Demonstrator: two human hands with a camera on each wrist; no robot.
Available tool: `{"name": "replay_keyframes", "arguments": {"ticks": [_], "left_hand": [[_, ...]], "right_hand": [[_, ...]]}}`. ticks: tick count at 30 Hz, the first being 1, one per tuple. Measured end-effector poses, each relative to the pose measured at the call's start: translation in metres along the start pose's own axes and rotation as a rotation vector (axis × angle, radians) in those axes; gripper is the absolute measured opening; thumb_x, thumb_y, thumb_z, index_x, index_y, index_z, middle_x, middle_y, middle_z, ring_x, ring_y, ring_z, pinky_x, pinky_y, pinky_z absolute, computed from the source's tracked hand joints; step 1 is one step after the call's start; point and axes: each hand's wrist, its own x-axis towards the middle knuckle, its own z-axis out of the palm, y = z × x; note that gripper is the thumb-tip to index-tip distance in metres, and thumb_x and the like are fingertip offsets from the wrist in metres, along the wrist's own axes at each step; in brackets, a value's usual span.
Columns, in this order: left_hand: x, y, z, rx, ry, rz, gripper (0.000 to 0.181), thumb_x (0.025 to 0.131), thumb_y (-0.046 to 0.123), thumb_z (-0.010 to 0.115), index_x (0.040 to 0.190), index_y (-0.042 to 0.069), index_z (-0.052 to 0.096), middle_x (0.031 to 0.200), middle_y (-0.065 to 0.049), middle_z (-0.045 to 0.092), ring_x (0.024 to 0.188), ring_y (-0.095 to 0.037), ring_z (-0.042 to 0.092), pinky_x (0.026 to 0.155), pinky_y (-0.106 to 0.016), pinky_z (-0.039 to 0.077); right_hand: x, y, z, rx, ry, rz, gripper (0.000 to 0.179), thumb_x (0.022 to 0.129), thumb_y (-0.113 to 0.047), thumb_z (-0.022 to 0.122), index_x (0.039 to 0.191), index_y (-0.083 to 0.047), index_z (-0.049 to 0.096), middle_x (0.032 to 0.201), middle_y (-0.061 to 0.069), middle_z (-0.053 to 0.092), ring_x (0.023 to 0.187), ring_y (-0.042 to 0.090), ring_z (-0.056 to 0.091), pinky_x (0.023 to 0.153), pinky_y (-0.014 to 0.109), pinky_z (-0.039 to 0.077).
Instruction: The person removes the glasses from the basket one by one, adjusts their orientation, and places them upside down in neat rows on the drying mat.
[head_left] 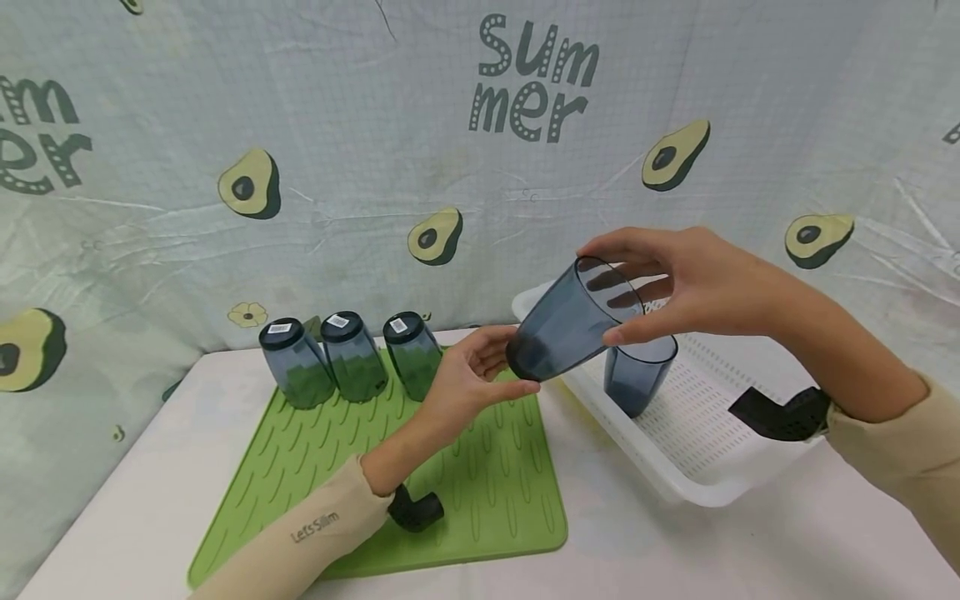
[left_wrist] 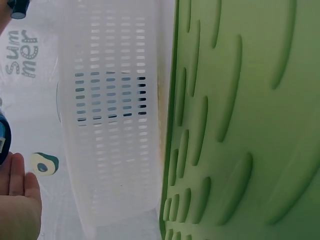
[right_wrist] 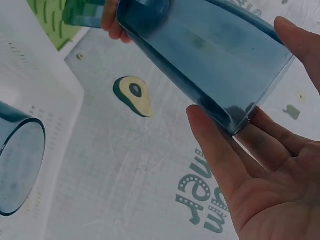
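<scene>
A blue-tinted clear tumbler is held tilted in the air between both hands, its base toward the left and its mouth toward the upper right. My right hand grips it around the rim with thumb and fingers. At the base, my left hand holds it between thumb and fingers. In the right wrist view the same tumbler spans from one hand to the other. A second tumbler stands mouth up in the white perforated basket, below the right hand.
Three upside-down tumblers stand along the back of the green ridged drying mat: a left one, a middle one and a right one. The basket sits right of the mat on a white table. A printed curtain hangs behind.
</scene>
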Motion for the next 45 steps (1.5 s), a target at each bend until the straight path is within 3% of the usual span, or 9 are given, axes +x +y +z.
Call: {"name": "replay_keyframes", "arguments": {"ticks": [4,11,18,22,26,33,37,41,45], "left_hand": [[0.0,-0.001,-0.003,-0.121,0.017,-0.017,0.063,0.081,0.01,0.087,0.137,0.007,0.057,0.134,-0.011,0.059,0.12,-0.02,0.063,0.103,-0.038,0.053],[0.006,0.003,-0.006,-0.487,-0.001,0.019,0.062,0.075,0.009,0.091,0.127,0.016,0.058,0.138,-0.011,0.049,0.114,-0.026,0.065,0.098,-0.04,0.056],[0.012,0.011,0.003,-0.611,0.068,0.105,0.079,0.072,0.013,0.094,0.139,0.017,0.052,0.133,-0.007,0.048,0.112,-0.02,0.057,0.093,-0.024,0.053],[0.015,0.012,0.011,-0.642,0.138,0.136,0.088,0.071,0.019,0.095,0.145,0.012,0.049,0.133,-0.007,0.05,0.111,-0.015,0.057,0.092,-0.018,0.051],[0.018,0.013,0.019,-0.658,0.185,0.161,0.077,0.07,0.024,0.096,0.135,0.016,0.056,0.128,-0.006,0.052,0.107,-0.014,0.057,0.093,-0.02,0.05],[0.025,0.019,0.029,-0.694,0.063,0.248,0.063,0.073,0.022,0.093,0.128,0.031,0.062,0.143,-0.01,0.049,0.124,-0.023,0.049,0.104,-0.032,0.046],[0.025,0.02,0.028,-0.685,0.046,0.261,0.076,0.076,0.023,0.091,0.142,0.027,0.054,0.152,-0.012,0.044,0.13,-0.024,0.046,0.107,-0.03,0.044],[0.021,0.018,0.023,-0.684,0.023,0.252,0.098,0.076,0.021,0.09,0.158,0.021,0.037,0.16,-0.014,0.035,0.135,-0.021,0.044,0.107,-0.027,0.043],[0.018,0.017,0.019,-0.652,-0.024,0.256,0.101,0.079,0.017,0.087,0.162,0.018,0.029,0.164,-0.015,0.03,0.146,-0.022,0.036,0.112,-0.026,0.039]], "right_hand": [[-0.001,0.0,0.0,-0.004,-0.014,0.01,0.077,0.078,-0.021,0.091,0.144,-0.016,0.052,0.139,0.005,0.06,0.118,0.026,0.067,0.089,0.032,0.059],[-0.004,0.002,0.002,0.004,-0.035,0.074,0.082,0.076,-0.018,0.092,0.143,-0.01,0.046,0.143,0.014,0.055,0.118,0.033,0.066,0.091,0.037,0.059],[0.0,0.003,0.01,-0.077,-0.057,0.129,0.081,0.076,-0.022,0.092,0.139,-0.006,0.044,0.139,0.014,0.055,0.12,0.034,0.064,0.095,0.044,0.057],[0.007,0.004,0.018,-0.133,-0.066,0.145,0.081,0.076,-0.025,0.092,0.138,-0.004,0.043,0.136,0.016,0.056,0.119,0.034,0.064,0.094,0.043,0.058],[0.014,0.008,0.026,-0.156,-0.069,0.168,0.08,0.075,-0.026,0.092,0.135,-0.004,0.045,0.132,0.015,0.059,0.112,0.031,0.067,0.088,0.042,0.059],[0.023,0.012,0.036,-0.237,-0.084,0.169,0.079,0.073,-0.024,0.094,0.132,-0.007,0.044,0.12,0.012,0.063,0.093,0.023,0.064,0.08,0.04,0.055],[0.027,0.014,0.04,-0.233,-0.056,0.161,0.081,0.072,-0.022,0.095,0.132,-0.007,0.043,0.12,0.012,0.063,0.094,0.023,0.065,0.082,0.041,0.056],[0.029,0.017,0.047,-0.218,-0.042,0.156,0.083,0.069,-0.025,0.096,0.131,-0.005,0.044,0.124,0.014,0.064,0.092,0.023,0.065,0.082,0.041,0.056],[0.03,0.022,0.053,-0.23,-0.033,0.136,0.085,0.067,-0.026,0.098,0.13,-0.005,0.045,0.124,0.014,0.064,0.095,0.025,0.064,0.083,0.042,0.054]]}}
